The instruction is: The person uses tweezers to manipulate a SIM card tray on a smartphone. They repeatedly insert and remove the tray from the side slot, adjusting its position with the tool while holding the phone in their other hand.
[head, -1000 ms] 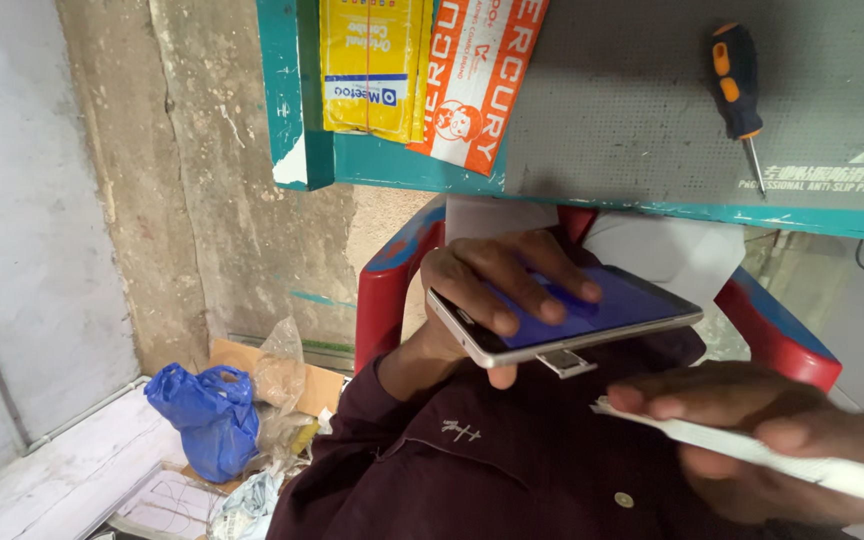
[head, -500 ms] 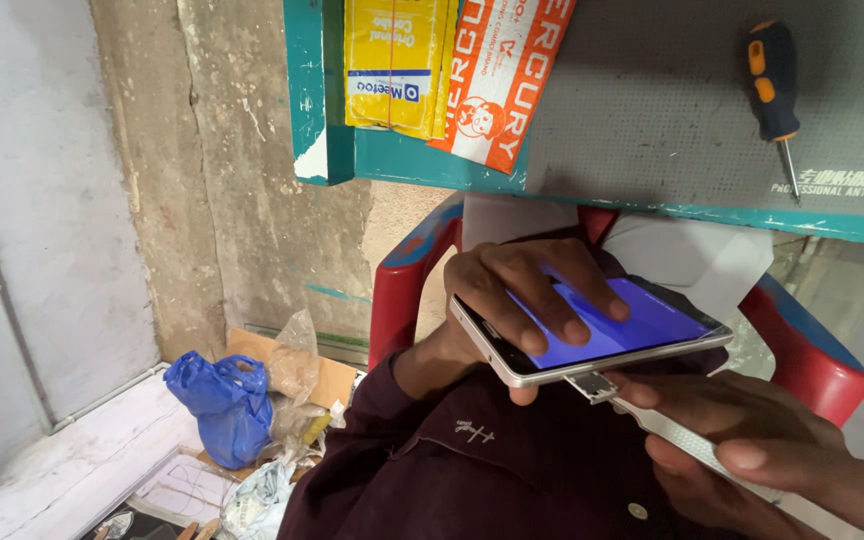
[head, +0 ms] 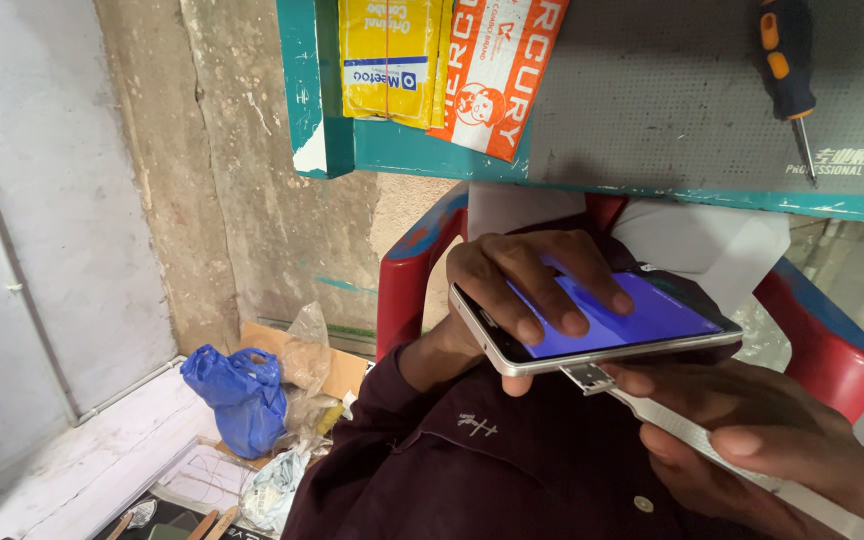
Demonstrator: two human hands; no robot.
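My left hand (head: 522,285) grips a silver-edged smartphone (head: 642,325) with a lit blue-purple screen, fingers lying across the glass and thumb underneath. A small card tray (head: 588,377) sticks out of the phone's lower edge. My right hand (head: 762,445) sits just below the phone. It holds a long flat white strip (head: 687,432) whose tip meets the tray. Both hands hover over my lap and dark maroon shirt (head: 472,470).
A teal-edged table with a grey mat (head: 672,90) holds a black-and-orange screwdriver (head: 787,70) and yellow and orange packets (head: 442,60). Red chair arms (head: 407,290) flank my hands. White paper (head: 712,240) lies behind the phone. A blue bag (head: 237,390) and scraps litter the floor at left.
The phone in my left hand has shifted slightly right and lower in view. My right hand has risen, bringing the white strip up to the phone's edge at the tray.
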